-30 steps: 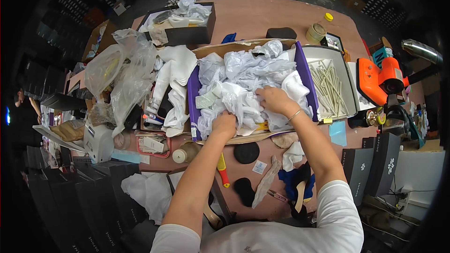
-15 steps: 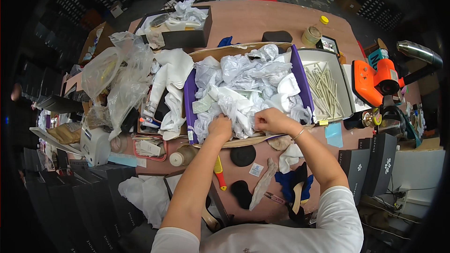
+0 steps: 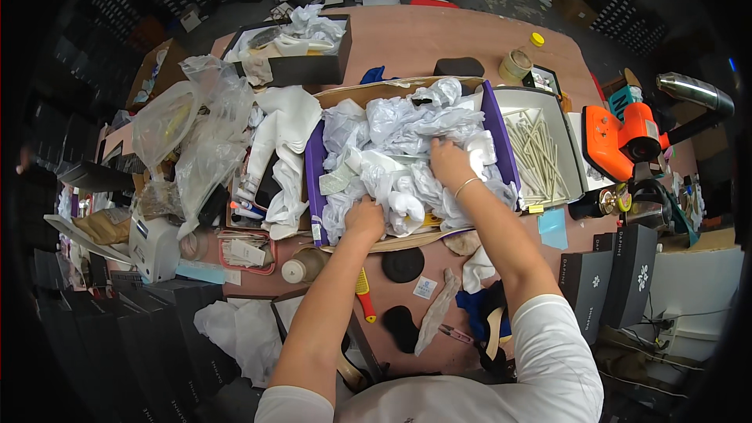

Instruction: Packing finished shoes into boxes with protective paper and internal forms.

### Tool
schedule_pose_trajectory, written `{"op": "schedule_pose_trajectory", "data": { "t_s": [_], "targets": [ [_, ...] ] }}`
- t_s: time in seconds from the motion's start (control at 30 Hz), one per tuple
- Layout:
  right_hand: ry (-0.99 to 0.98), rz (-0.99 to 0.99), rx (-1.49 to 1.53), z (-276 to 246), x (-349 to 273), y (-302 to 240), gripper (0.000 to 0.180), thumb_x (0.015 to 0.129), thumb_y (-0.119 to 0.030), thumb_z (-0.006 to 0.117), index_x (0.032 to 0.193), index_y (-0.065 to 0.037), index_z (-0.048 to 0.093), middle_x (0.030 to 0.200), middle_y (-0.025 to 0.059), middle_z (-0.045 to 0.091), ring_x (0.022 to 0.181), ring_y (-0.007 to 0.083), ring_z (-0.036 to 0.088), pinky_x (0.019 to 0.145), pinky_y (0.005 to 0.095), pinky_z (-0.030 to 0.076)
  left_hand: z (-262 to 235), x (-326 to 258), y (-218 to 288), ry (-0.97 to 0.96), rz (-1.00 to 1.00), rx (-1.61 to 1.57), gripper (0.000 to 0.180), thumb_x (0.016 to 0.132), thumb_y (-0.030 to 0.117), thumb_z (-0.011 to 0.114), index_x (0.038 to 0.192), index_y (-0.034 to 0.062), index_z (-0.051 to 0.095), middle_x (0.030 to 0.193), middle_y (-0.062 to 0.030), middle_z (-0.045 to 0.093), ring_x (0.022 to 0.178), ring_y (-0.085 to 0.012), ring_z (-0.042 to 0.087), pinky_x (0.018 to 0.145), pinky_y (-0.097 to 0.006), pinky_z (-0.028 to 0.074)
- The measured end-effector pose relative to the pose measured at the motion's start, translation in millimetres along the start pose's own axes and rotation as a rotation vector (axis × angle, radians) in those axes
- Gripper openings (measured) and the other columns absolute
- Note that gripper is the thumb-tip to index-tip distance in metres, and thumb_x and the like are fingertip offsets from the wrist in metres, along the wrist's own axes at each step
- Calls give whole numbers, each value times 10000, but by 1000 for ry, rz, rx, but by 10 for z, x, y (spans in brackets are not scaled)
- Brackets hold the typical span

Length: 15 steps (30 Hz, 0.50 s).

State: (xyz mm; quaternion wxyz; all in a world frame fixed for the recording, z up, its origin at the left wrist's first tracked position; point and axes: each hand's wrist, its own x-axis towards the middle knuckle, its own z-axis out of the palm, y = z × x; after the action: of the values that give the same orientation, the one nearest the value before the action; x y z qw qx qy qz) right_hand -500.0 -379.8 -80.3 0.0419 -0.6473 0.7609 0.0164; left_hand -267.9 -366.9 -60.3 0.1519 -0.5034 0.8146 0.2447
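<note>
My left hand [image 3: 365,219], right hand [image 3: 452,163] in crumpled paper [image 3: 392,119], mid-frame; can't tell if gripping. Best go gently: could rip.

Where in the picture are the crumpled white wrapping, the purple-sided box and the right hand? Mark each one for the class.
Crumpled white wrapping [image 3: 395,121]: head view, upper part of the heap.
Purple-sided box [image 3: 502,137]: head view, right wall.
Right hand [image 3: 451,164]: head view, back of the hand.
</note>
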Motion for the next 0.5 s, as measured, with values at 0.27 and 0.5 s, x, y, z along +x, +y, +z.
{"op": "schedule_pose_trajectory", "data": {
  "t_s": [0.27,0.5],
  "targets": [
    [50,-162,394,-567,-314,-188,442,782,-161,648,1179,-75,475,1029,203,578,847,337,636,697,395,526,9,-29,-35,1,-7,-48,408,776,187,623,1176,107,603,1218,-152,531,1113,-346,526,923,-401,470],
    [44,131,1242,-1076,-383,95,531,769,-132,749,1192,-33,444,866,53,536,617,89,504,500,235,430,-119,-82,-1,0,71,-60,422,744,211,670,1143,81,622,1224,-165,536,1068,-371,555,896,-410,486]
  ]
}}
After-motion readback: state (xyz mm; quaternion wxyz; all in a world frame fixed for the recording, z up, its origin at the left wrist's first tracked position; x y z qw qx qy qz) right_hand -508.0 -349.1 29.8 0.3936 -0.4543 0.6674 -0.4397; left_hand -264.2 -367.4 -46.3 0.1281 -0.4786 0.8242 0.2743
